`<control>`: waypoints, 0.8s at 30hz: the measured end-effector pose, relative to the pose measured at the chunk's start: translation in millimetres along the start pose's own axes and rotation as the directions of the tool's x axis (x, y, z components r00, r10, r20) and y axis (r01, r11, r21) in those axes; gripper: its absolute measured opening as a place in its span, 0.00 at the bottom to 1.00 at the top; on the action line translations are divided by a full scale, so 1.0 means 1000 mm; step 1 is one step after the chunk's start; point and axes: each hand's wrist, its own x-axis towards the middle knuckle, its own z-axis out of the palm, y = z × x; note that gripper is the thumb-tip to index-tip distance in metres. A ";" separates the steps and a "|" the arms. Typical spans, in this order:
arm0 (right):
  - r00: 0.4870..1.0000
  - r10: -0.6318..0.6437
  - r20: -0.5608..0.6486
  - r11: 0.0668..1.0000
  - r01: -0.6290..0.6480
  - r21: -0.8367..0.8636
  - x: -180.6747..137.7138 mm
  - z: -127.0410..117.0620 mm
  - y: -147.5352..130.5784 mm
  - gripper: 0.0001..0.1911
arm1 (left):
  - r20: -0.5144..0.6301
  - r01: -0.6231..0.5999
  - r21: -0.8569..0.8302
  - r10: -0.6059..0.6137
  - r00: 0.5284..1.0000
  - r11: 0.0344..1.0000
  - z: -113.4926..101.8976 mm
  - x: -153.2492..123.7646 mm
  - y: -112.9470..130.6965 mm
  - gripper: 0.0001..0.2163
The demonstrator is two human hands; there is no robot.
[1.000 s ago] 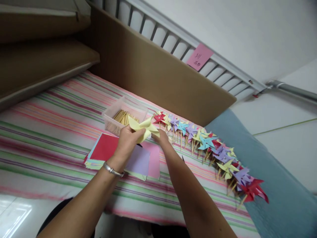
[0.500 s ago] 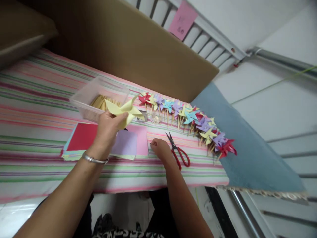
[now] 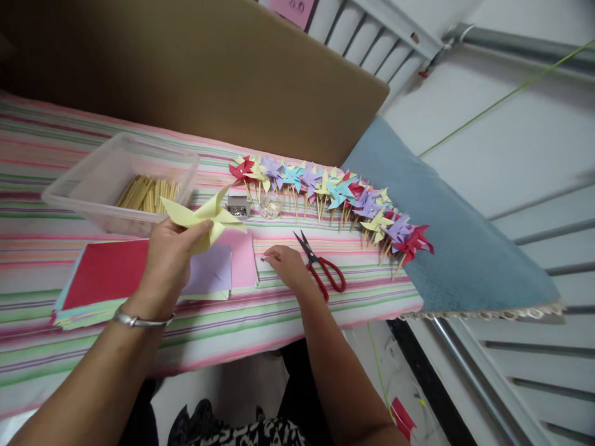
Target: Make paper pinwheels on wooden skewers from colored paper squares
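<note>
A folded pale-yellow paper pinwheel (image 3: pixel 204 215) is pinched between the thumb and fingers of my left hand (image 3: pixel 168 260), held above the paper stacks. My right hand (image 3: pixel 287 266) is closed, its fingertips gripping a tiny dark pin (image 3: pixel 263 259) just right of the pink paper (image 3: pixel 244 257). Close beside that hand lie red-handled scissors (image 3: pixel 325 266), their blades slightly apart. Purple paper (image 3: pixel 210 267) and a stack topped with red paper (image 3: pixel 106 272) lie beneath and beside my left hand, which covers part of them.
Behind my left hand stands a clear plastic box (image 3: pixel 69 192) holding wooden sticks (image 3: pixel 147 193). A small grey box (image 3: pixel 238 205) of metal bits and a clear round dish (image 3: pixel 270 206) are nearby. Finished pinwheels (image 3: pixel 339 193) line the back right, before a cardboard panel (image 3: pixel 232 80).
The view has shifted, so the table things appear farther left. My left hand still holds the yellow pinwheel, and my right hand stays near the scissors, its pin now easier to see.
</note>
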 end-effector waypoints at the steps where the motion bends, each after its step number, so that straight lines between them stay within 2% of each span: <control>1: 1.000 -0.015 0.001 1.000 0.015 -0.001 0.000 0.002 -0.002 0.06 | 0.006 0.007 0.004 -0.007 1.000 1.000 0.000 0.000 -0.002 0.09; 7: 0.999 -0.042 -0.028 0.999 0.041 -0.022 -0.001 0.011 -0.010 0.08 | 0.013 0.061 -0.007 -0.061 0.998 0.998 0.004 -0.001 -0.008 0.12; 12: 0.997 -0.038 -0.066 0.997 0.042 0.060 0.001 0.006 -0.008 0.09 | 0.069 0.250 0.008 -0.250 0.966 0.968 0.010 -0.005 -0.009 0.10; 15: 0.987 -0.018 -0.162 0.984 0.046 0.170 -0.001 -0.007 -0.013 0.06 | 0.124 0.310 -0.020 -0.305 0.944 0.951 0.011 -0.005 -0.011 0.09; 17: 0.958 -0.003 -0.287 0.927 0.110 0.359 -0.004 -0.017 -0.023 0.04 | 0.145 0.315 -0.026 -0.308 0.940 0.949 0.011 -0.006 -0.014 0.09; 19: 0.915 -0.007 -0.404 0.816 0.239 0.527 -0.010 -0.024 -0.036 0.02 | 0.156 0.313 -0.026 -0.305 0.939 0.949 0.012 -0.008 -0.017 0.09; 21: 0.877 -0.077 -0.475 0.759 0.361 0.542 -0.015 -0.026 -0.051 0.02 | 0.157 0.325 -0.032 -0.316 0.936 0.945 0.014 -0.010 -0.019 0.09; 24: 0.861 -0.196 -0.470 0.773 0.431 0.467 -0.020 -0.021 -0.068 0.03 | 0.161 0.343 -0.040 -0.333 0.929 0.938 0.018 -0.015 -0.022 0.09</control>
